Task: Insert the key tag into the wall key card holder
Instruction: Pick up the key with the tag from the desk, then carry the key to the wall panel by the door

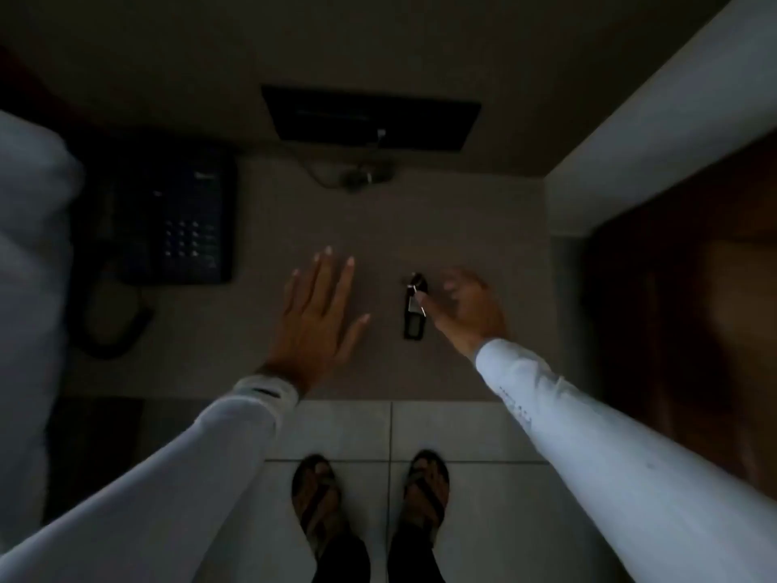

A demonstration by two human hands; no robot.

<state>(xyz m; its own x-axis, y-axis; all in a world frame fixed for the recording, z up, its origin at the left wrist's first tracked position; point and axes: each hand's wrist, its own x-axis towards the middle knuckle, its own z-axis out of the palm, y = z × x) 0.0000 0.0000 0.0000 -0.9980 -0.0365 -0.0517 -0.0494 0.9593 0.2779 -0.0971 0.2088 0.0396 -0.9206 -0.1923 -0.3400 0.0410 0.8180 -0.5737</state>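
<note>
Dim, grainy view — brighter at the right wall point(630, 132), soft blur, edges bowed.

Grey desk point(462, 220), dim light, pushed against wall. Dark telephone point(185, 220) at far left, coiled cord point(113, 330) trailing toward near edge. Key tag point(413, 313) with keys lying right of centre. Left hand point(315, 317) flat on desk, fingers spread, just left of key tag. Small cable bundle point(361, 176) at back edge. Tiled floor point(483, 431) below near edge.
</note>
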